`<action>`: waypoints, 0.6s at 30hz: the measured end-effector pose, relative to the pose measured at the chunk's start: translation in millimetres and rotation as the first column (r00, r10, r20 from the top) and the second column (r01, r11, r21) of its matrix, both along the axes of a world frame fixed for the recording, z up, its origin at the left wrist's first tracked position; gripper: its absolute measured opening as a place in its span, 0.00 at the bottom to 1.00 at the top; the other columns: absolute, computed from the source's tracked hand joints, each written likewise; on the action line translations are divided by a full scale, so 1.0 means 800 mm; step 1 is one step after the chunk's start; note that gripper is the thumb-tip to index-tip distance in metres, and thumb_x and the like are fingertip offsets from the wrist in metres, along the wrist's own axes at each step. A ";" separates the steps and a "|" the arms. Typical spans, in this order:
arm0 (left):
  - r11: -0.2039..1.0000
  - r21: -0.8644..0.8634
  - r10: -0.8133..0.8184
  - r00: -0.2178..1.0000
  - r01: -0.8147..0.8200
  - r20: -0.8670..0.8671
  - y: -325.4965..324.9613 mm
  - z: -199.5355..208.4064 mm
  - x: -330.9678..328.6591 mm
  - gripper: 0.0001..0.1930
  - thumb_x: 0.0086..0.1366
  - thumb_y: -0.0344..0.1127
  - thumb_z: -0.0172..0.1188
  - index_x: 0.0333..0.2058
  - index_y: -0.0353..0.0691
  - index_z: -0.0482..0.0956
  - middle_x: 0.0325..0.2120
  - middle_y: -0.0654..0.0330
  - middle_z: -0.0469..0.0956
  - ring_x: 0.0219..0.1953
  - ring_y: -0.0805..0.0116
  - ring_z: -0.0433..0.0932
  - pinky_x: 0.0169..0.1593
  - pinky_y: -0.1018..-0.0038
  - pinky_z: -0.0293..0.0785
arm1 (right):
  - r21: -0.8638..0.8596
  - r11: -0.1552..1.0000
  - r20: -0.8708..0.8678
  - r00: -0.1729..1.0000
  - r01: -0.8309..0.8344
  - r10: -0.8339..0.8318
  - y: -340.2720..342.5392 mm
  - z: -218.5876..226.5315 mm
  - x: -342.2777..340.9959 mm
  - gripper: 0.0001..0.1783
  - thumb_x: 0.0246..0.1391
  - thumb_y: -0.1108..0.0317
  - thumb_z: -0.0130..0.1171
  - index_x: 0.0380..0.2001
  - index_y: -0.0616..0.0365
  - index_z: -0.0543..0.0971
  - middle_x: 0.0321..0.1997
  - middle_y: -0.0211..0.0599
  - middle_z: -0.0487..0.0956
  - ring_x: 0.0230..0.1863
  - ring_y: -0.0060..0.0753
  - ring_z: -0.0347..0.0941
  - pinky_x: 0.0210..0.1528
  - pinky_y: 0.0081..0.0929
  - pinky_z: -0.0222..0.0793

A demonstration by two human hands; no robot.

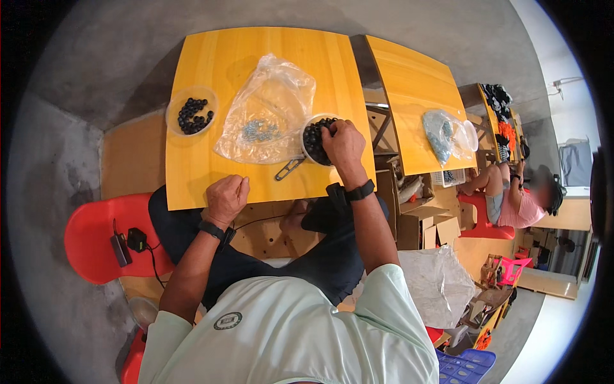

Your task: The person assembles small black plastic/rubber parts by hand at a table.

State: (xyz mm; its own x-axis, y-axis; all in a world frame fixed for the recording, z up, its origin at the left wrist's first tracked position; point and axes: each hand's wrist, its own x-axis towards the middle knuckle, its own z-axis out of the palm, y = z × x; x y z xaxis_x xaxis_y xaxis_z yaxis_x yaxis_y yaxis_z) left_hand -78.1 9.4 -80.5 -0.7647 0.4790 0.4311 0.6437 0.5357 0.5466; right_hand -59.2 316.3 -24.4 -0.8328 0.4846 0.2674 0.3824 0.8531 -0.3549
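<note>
On the yellow table (204, 173), the right hand (342, 144) is reaching into a bowl of dark beads (314, 139) just right of the clear plastic bag (265, 112), fingertips closing on beads, while the left hand (226, 198) is resting curled at the table's near edge, its grip contents impossible to tell

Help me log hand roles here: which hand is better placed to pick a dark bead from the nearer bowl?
Right. The right hand already rests over the bowl of dark beads, its fingers among them. The left hand is closed at the table's near edge, apart from both bowls.
</note>
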 end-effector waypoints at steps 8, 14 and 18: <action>1.000 -0.001 0.010 1.000 -0.010 0.011 0.000 0.004 0.001 0.11 0.62 0.33 0.63 0.22 0.41 0.73 0.17 0.55 0.72 0.21 0.53 0.75 0.25 0.61 0.70 | -0.079 0.996 -0.167 0.984 0.043 -0.056 -0.002 0.000 0.009 0.10 0.53 0.63 0.63 0.30 0.60 0.82 0.31 0.48 0.81 0.32 0.53 0.80 0.35 0.45 0.74; 0.999 0.033 0.009 1.000 -0.009 -0.017 0.003 -0.004 0.002 0.12 0.62 0.33 0.63 0.21 0.41 0.73 0.17 0.56 0.72 0.21 0.53 0.75 0.25 0.61 0.69 | -0.831 0.545 -0.243 0.953 -0.110 -0.179 -0.029 -0.001 0.066 0.11 0.62 0.63 0.53 0.31 0.59 0.77 0.26 0.30 0.73 0.24 0.29 0.69 0.25 0.28 0.64; 0.999 0.049 0.007 0.999 -0.005 -0.040 0.001 -0.003 0.001 0.11 0.62 0.32 0.63 0.22 0.40 0.73 0.17 0.53 0.73 0.21 0.52 0.75 0.25 0.61 0.69 | -0.880 -0.437 -0.144 0.981 -0.187 -0.129 -0.095 0.023 0.097 0.10 0.66 0.58 0.49 0.33 0.50 0.70 0.28 0.23 0.63 0.25 0.17 0.55 0.26 0.16 0.50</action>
State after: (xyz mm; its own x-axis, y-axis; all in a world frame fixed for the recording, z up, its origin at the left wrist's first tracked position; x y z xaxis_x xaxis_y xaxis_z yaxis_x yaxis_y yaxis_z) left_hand -77.2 9.9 -82.7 -0.7492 0.4524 0.4838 0.6624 0.5129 0.5460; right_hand 18.8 240.1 -6.0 -0.8943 0.1331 -0.4273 0.1981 -0.7383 -0.6447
